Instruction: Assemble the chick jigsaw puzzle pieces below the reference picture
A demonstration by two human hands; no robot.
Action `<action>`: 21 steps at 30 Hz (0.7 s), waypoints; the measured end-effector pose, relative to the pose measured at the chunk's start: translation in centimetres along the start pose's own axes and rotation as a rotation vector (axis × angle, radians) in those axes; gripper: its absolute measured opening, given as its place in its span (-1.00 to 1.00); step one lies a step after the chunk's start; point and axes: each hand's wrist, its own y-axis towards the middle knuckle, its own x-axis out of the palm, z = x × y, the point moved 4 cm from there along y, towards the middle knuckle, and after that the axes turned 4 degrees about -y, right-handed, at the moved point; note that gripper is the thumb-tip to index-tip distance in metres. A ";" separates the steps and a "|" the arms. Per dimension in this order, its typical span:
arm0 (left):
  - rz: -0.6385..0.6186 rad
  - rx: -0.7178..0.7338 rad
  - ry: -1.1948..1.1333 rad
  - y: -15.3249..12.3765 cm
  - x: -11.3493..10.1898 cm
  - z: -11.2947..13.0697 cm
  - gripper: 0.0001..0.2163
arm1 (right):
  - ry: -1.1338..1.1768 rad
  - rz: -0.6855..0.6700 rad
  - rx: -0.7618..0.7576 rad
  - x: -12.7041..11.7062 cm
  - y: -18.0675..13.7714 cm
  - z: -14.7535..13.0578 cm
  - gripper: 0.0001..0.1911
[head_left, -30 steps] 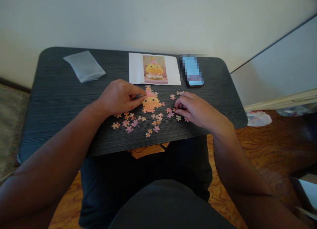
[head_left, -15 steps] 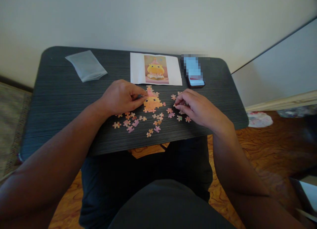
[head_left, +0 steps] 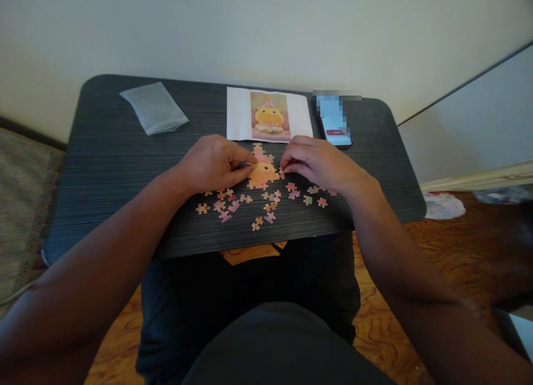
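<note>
A partly joined jigsaw puzzle (head_left: 262, 176), yellow with a pink top, lies flat on the dark table. At its left edge is my left hand (head_left: 214, 164), thumb and forefinger drawn together and pressed on the joined pieces. My right hand (head_left: 314, 161) pinches a small puzzle piece at the puzzle's right side; the fingers mostly hide that piece. A pinkish puzzle piece (head_left: 282, 174) shows just below the right fingertips. Loose puzzle pieces (head_left: 234, 206) in pink, orange and green lie scattered in front of both hands.
Behind the puzzle lies a paper sheet (head_left: 238, 114) with a printed picture of a yellow figure. A phone (head_left: 336, 132) rests to its right, a clear plastic bag (head_left: 156, 108) to its left. The dark table (head_left: 104, 163) stands against a pale wall.
My right hand has moved left, from over the loose pieces to the right edge of the joined puzzle. My left hand stays on the puzzle's left side. The view has shifted slightly.
</note>
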 end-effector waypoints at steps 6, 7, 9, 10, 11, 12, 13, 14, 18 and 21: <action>-0.048 -0.015 0.057 0.1 0.0 0.2 -0.55 | 0.117 0.047 -0.049 0.1 0.7 0.7 -0.86; -0.051 -0.020 0.058 0.1 0.0 0.2 -0.54 | 0.124 0.053 -0.039 0.2 0.8 0.9 -0.86; -0.055 -0.030 0.059 0.1 0.0 0.2 -0.55 | 0.132 0.061 -0.017 0.4 0.9 1.1 -0.87; -0.056 -0.032 0.058 0.1 0.0 0.2 -0.55 | 0.135 0.064 -0.011 0.5 1.0 1.2 -0.87; -0.053 -0.034 0.057 0.1 0.0 0.1 -0.56 | 0.139 0.069 -0.008 0.6 1.0 1.3 -0.88; -0.050 -0.035 0.054 0.1 0.0 0.1 -0.56 | 0.143 0.074 -0.006 0.6 1.0 1.3 -0.88; -0.047 -0.036 0.051 0.1 0.0 0.1 -0.56 | 0.147 0.079 -0.005 0.6 1.0 1.4 -0.89; -0.043 -0.037 0.048 0.1 0.0 0.1 -0.56 | 0.152 0.085 -0.004 0.6 1.0 1.4 -0.89; -0.027 -0.028 0.046 0.0 0.0 0.1 -0.56 | 0.186 0.095 0.008 0.7 0.9 1.4 -0.90; -0.022 -0.026 0.053 0.0 0.0 0.1 -0.58 | 0.241 0.102 0.023 0.7 0.7 1.5 -0.91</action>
